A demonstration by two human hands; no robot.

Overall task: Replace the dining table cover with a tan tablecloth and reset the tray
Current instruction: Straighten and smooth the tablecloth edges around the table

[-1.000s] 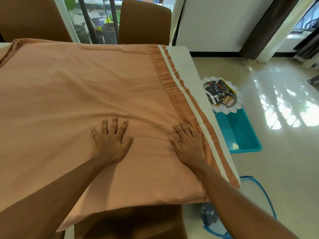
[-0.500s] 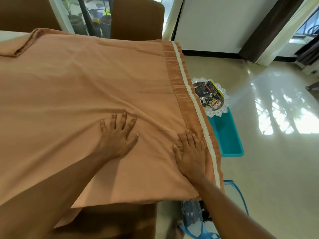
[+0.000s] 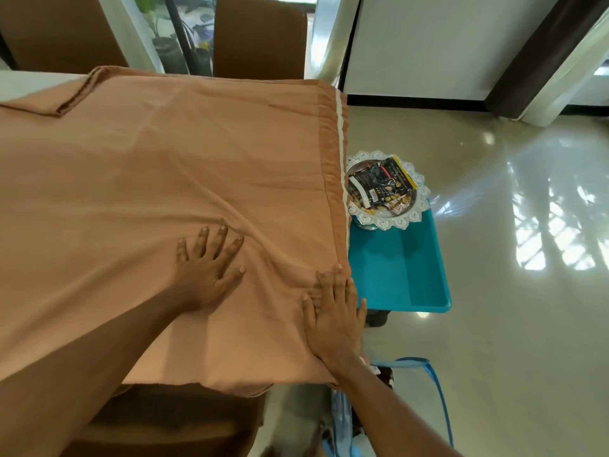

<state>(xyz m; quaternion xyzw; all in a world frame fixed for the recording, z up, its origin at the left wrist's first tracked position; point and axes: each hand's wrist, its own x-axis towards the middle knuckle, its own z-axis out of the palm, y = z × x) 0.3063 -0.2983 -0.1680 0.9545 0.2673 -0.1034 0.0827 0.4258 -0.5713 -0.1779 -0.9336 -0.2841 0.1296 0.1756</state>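
Pressing open-palmed, the left hand (image 3: 207, 268) and right hand (image 3: 333, 311) are smoothing the tablecloth (image 3: 164, 166); tray (image 3: 389, 222) at three o'clock is awaiting return.

left hand (image 3: 207, 272): flat, fingers spread | right hand (image 3: 333, 315): flat, fingers apparently together | both forearms extended

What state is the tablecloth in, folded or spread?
Mostly spread: the tablecloth lies across the table under the left hand and right hand, but its far-left corner is folded over.
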